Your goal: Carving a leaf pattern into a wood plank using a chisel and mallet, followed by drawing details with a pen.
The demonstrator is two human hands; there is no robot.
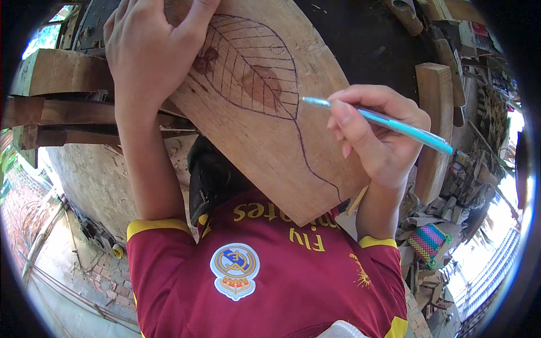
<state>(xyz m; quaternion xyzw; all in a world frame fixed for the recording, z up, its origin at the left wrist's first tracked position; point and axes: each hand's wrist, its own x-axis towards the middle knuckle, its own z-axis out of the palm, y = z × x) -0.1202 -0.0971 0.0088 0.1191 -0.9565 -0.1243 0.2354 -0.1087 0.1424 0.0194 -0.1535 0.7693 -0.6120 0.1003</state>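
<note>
A flat wooden board (321,152) lies at a slant before me, drawn with a large dark-lined leaf (256,70) that has ribs and a long curving stem. My right hand (383,127) grips a light-blue pen (403,128). The pen's tip points left and sits close to the leaf's lower right outline; whether it touches the wood I cannot tell. My left hand (155,50) lies over the board's upper left part, thumb spread away from the fingers and resting beside the leaf. The picture's top edge cuts off some of its fingertips.
Thick timber pieces (67,73) jut out at the left. An upright wooden block (433,129) stands right of my right hand. Beyond the board is a dark surface (366,42). Wood scraps and a colourful woven basket (429,243) lie at the lower right.
</note>
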